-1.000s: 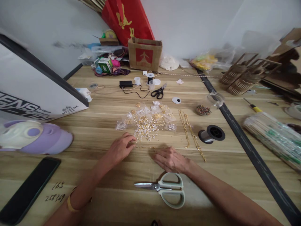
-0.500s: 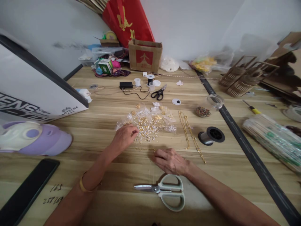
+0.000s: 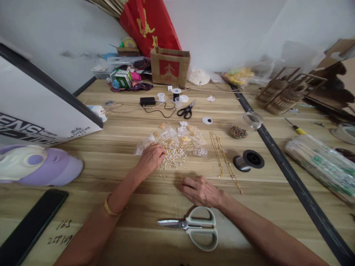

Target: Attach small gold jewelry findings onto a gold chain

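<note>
Bead pile [image 3: 175, 157]: glittering silver and gold | thin gold chain [image 3: 168, 177]: nearside of pile | my left hand [image 3: 152, 158]: pile's left edge | right hand [image 3: 201, 190]: nearside | both grips: cannot tell

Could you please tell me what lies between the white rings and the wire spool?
In the head view, gold chain lies between the white rings and the wire spool.

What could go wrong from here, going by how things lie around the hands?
The left hand is at the edge of the heap of small loose pieces, so a careless sweep might scatter some.

The thin gold chain ends at the fingertips of the right hand; a small shift could drag it.

The light-handled scissors lie close beside the right hand, which might knock them.
</note>
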Demonstrator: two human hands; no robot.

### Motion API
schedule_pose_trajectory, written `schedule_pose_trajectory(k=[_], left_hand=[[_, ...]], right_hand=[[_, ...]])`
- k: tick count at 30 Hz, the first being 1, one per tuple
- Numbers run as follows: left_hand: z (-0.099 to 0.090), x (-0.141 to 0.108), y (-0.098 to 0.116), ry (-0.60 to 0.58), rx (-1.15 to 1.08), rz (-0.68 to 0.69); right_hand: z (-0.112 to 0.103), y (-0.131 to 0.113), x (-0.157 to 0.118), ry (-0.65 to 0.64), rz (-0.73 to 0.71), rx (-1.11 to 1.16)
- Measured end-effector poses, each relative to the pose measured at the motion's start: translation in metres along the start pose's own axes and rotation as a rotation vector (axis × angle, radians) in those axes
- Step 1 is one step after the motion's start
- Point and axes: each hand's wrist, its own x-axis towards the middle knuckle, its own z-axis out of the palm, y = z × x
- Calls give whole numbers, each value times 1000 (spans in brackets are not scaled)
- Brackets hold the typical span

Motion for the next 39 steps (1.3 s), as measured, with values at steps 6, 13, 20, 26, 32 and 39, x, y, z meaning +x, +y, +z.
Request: schedule_pose_trajectory(k=[6, 13, 20, 26, 32, 39], left_hand=[[0, 1, -4, 11, -15, -20], [-1, -1, -6, -8, -114, 19], [1, -2, 0, -80, -189, 137], [4, -1, -6, -76, -144, 144], [5, 0, -9, -86, -125, 149], [-2, -1, -5, -95, -128, 179]], right_hand=[[0, -1, 0, -10, 6, 1], [-1, -1, 1, -11, 5, -9], [1, 0, 0, -15, -1, 1], [-1, -1, 1, -21, 7, 1], [-1, -1, 1, -16, 4, -9], [0, -1, 1, -5, 3, -7]])
